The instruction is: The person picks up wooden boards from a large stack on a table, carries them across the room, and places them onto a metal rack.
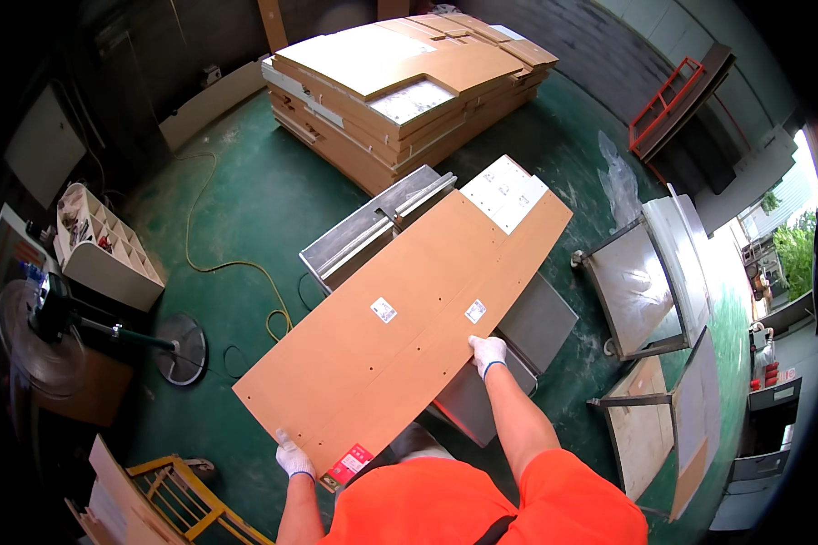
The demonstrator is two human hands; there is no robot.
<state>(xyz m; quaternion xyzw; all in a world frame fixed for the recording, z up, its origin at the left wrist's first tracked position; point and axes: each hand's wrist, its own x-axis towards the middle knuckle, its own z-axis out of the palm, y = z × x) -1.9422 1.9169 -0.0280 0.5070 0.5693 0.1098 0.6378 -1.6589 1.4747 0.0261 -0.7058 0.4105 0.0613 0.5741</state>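
A long brown wooden panel [409, 291] with drilled holes lies slantwise in front of me, over a grey metal machine table [373, 227]. Two small white labels [384, 310] are stuck on its face, and a red label [350, 463] sits at its near corner. At its far end rests a white board [504, 193] with small printed marks. My left hand [294, 454], in a white knitted glove, grips the panel's near end. Gloved alike, my right hand [488, 352] holds the right long edge about midway. The fingers beneath the panel are hidden on both hands.
A tall stack of brown panels [400, 136] stands at the back. Left are a compartment rack [109, 245], a pedestal fan [54, 336] and a yellow hose [214, 263] on the green floor. Metal carts [645, 282] stand right; a yellow-framed trolley [182, 500] is near left.
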